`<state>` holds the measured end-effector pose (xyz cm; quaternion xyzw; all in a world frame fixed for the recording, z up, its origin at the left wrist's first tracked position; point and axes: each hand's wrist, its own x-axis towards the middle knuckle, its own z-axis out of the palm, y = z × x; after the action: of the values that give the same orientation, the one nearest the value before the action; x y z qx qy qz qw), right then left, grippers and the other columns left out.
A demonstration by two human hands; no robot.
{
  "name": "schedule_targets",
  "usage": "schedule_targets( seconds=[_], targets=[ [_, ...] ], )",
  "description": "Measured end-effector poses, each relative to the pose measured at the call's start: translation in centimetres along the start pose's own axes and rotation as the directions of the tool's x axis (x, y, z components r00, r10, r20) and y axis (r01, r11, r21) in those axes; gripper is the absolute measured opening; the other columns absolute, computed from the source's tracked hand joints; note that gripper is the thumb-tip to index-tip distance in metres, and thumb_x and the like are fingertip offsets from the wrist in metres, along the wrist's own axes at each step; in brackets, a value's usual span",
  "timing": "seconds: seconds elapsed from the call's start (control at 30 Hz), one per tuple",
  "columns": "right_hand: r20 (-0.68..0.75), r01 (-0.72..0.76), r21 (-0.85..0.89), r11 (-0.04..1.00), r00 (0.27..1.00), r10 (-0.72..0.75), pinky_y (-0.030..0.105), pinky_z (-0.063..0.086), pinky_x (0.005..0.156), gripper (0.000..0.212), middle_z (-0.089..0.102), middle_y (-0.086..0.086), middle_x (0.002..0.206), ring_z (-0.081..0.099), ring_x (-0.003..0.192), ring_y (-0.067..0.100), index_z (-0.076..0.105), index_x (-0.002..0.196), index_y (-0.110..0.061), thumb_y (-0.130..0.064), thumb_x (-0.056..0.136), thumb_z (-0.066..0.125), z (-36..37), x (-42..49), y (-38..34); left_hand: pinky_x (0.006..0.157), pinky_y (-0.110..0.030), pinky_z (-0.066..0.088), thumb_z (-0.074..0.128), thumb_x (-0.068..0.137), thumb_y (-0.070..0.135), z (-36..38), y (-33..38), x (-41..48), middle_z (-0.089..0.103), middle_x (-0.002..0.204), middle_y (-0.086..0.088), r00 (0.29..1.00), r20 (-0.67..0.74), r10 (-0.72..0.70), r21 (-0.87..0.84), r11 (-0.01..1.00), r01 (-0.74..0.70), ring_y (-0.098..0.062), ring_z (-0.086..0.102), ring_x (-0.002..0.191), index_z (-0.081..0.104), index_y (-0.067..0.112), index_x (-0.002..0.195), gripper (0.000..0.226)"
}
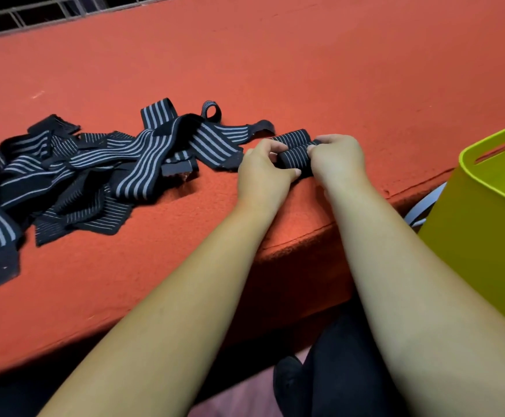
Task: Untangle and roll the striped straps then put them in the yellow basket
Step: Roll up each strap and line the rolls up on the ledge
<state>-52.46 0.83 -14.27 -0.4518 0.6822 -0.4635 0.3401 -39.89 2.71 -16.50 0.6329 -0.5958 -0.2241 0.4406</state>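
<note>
Both hands work on one tight roll of black elastic strap with thin grey stripes [293, 156], which sits on the red felt-covered tabletop [305, 70] near its front edge. The left hand [261, 170] has its fingers curled closed around the roll's left end, and the right hand [337, 159] pinches the right end the same way, so the roll is clamped between them; a short unrolled length runs away from it to a black tail end [263, 126] beyond. To the left lies the tangled heap of remaining black-and-grey striped straps [73, 173], spread loosely across the felt, some lengths crossing over others. The lime-yellow plastic basket with a slot handle [492, 212] stands off the tabletop at the right, near the right forearm, its inside hidden from this angle. The main risk, as I judge it, is the springy elastic unwinding once either hand lets go to carry it, since nothing visible fastens the outer end. The last length may also wind on crooked. The felt should grip the fabric and resist sliding. The room is dim, and a metal railing [34, 16] runs behind the far edge at upper left.
</note>
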Motion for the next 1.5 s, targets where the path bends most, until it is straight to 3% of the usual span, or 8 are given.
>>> schedule_targets(
  seconds=[0.2,0.43,0.6,0.8,0.93,1.23,1.37,1.5],
  targets=[
    [0.028,0.047,-0.105,0.993,0.999,-0.045,0.035,0.053,0.078,0.027,0.08,0.014,0.106,0.074,0.1,0.037,0.081,0.107,-0.01,-0.008,0.092,0.06,0.6,0.3,0.2,0.099,-0.037,0.056,0.089,0.075,0.015,0.4,-0.1,-0.4,0.065,0.122,-0.004,0.998,-0.055,-0.014,0.006,1.0,0.014,-0.019,0.072,0.101,0.063,0.019,0.119,0.051],
    [-0.149,0.033,-0.06,0.998,0.988,-0.041,0.035,0.042,0.117,0.045,0.066,0.01,0.141,0.06,0.132,0.033,0.069,0.136,-0.017,-0.018,0.092,0.059,1.0,-0.7,-0.6,0.099,-0.025,0.05,0.084,0.082,0.013,-1.2,-0.1,-0.7,0.065,0.129,-0.007,0.995,-0.027,-0.098,-0.072,0.993,0.096,-0.013,0.066,0.113,0.059,0.008,0.131,0.055],
    [-0.262,0.234,-0.046,0.971,0.935,-0.238,0.027,0.033,0.104,0.029,0.063,0.001,0.13,0.052,0.126,0.028,0.07,0.119,-0.026,-0.018,0.096,0.055,2.4,-3.2,-3.1,0.097,-0.047,0.061,0.073,0.08,0.02,-5.6,-0.5,-1.6,0.071,0.11,0.007,0.989,0.011,-0.147,-0.15,0.978,0.147,-0.018,0.072,0.102,0.065,0.02,0.12,0.041],
    [-0.089,0.299,0.016,0.954,0.951,-0.296,0.032,0.041,0.104,0.021,0.071,-0.003,0.113,0.059,0.119,0.029,0.071,0.095,-0.031,-0.023,0.091,0.052,7.7,-6.8,-5.8,0.068,-0.04,0.06,0.065,0.092,0.015,-11.9,-1.5,-2.4,0.079,0.092,0.002,0.996,0.039,-0.077,-0.138,0.987,0.082,-0.014,0.074,0.072,0.072,0.027,0.106,0.02],
    [0.019,0.323,0.096,0.942,0.945,-0.326,0.044,0.054,0.098,0.019,0.073,-0.006,0.103,0.067,0.106,0.025,0.068,0.086,-0.032,-0.026,0.083,0.05,10.9,-10.1,-7.8,0.064,-0.033,0.052,0.067,0.091,0.015,-16.2,-3.5,-2.9,0.078,0.083,0.006,0.996,0.008,-0.089,-0.082,0.993,0.089,-0.012,0.073,0.067,0.073,0.027,0.103,0.018],
    [0.406,0.379,0.151,0.913,0.818,-0.407,0.028,0.058,0.072,0.024,0.079,-0.004,0.086,0.069,0.069,0.006,0.07,0.087,-0.03,-0.014,0.091,0.052,19.4,-16.3,-9.7,0.071,-0.038,0.061,0.067,0.088,0.015,-27.8,-11.3,-4.3,0.079,0.097,0.003,0.945,-0.19,-0.264,0.102,0.953,0.287,-0.019,0.074,0.079,0.072,0.028,0.104,0.021],
    [0.578,0.382,0.0,0.924,0.754,-0.312,0.043,0.061,0.094,0.033,0.08,-0.002,0.099,0.076,0.096,0.021,0.073,0.088,-0.029,-0.019,0.079,0.043,23.1,-17.9,-9.5,0.101,-0.035,0.056,0.071,0.089,0.02,-31.9,-13.8,-4.9,0.074,0.125,0.007,0.928,-0.17,-0.333,0.377,0.848,0.373,-0.02,0.07,0.117,0.07,0.034,0.132,0.045],
    [0.613,0.429,-0.168,0.888,0.75,-0.246,0.03,0.046,0.113,0.04,0.071,0.0,0.139,0.063,0.132,0.021,0.07,0.134,-0.024,-0.017,0.098,0.055,25.7,-18.5,-10.0,0.115,-0.032,0.046,0.073,0.092,0.023,-34.1,-15.1,-4.5,0.063,0.15,0.005,0.948,-0.139,-0.288,0.416,0.852,0.319,-0.015,0.061,0.135,0.053,0.033,0.156,0.068]
  ],
)
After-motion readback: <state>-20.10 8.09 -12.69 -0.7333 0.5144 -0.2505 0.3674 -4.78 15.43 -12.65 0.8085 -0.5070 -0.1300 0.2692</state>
